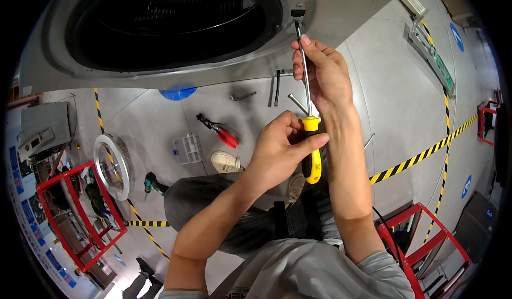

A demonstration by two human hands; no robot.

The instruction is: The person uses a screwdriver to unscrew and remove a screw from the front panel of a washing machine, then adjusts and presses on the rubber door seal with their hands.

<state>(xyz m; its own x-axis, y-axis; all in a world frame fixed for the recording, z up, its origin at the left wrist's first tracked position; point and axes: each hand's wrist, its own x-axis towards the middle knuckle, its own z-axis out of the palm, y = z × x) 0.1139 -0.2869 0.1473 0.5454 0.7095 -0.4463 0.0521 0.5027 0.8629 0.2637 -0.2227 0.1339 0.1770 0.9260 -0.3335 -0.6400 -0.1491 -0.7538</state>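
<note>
My left hand (280,152) grips the yellow-and-black handle of a long screwdriver (314,174), thumb laid across it. Higher up, my right hand (326,75) is closed with thumb and fingers on the metal shaft near its tip. The tip reaches the grey front panel of a front-loading washing machine (333,16), just below a small dark slot (297,13) right of the round drum opening (176,27). Whether it sits in a screw is too small to tell. No door hangs on the opening; a round glass door (127,179) with a pale ring lies on the floor at left.
Red-handled pliers (226,137), a clear compartment box (188,149), a green-black drill (153,184) and several metal tools lie on the floor. Red metal frames (69,176) stand at both sides. A long panel with a circuit board (440,67) lies at far right.
</note>
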